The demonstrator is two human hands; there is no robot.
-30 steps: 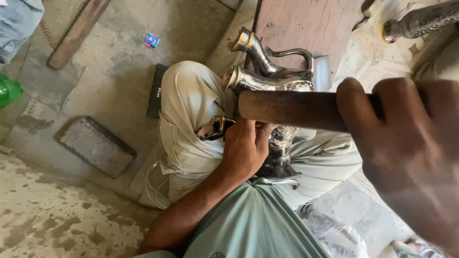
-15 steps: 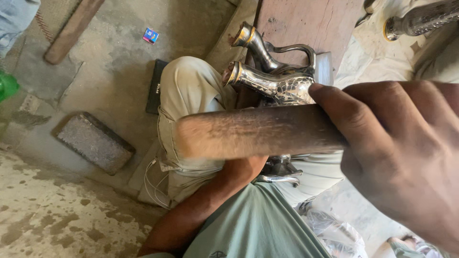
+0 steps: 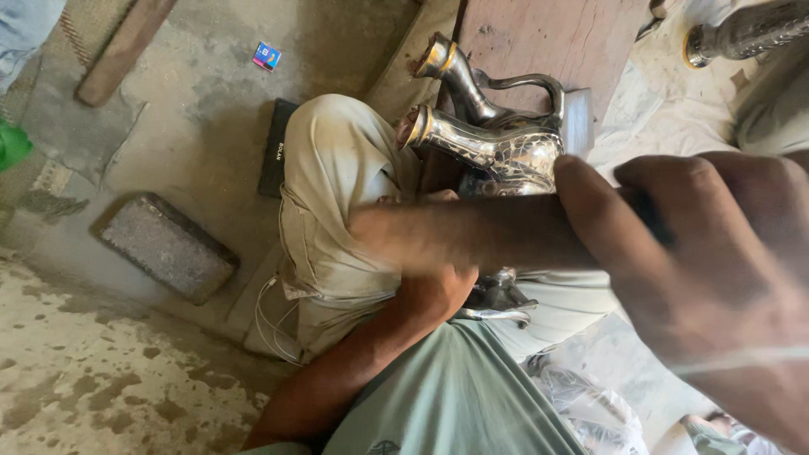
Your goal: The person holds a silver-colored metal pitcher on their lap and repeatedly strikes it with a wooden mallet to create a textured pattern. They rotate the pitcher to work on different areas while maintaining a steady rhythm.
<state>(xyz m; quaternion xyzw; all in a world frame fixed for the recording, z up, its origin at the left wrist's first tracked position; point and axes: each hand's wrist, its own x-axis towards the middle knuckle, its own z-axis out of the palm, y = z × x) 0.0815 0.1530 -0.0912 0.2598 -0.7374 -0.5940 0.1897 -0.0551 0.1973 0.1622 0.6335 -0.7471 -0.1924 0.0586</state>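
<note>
Gripping a thick wooden handle (image 3: 472, 232) in our right hand (image 3: 716, 278), fingers wrapped fully round it, we are holding it across an ornate metal ewer (image 3: 497, 156) resting on our lap. Our left hand (image 3: 434, 291) is closed around the ewer's lower body, steadying it. We are judging the ewer rigid, fairly heavy, slick and dent-prone; its neck and curved handle look the surest places to take hold.

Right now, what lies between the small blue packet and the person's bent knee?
In the head view, a flat black case lies on the concrete floor between the small blue packet and the knee.
</note>
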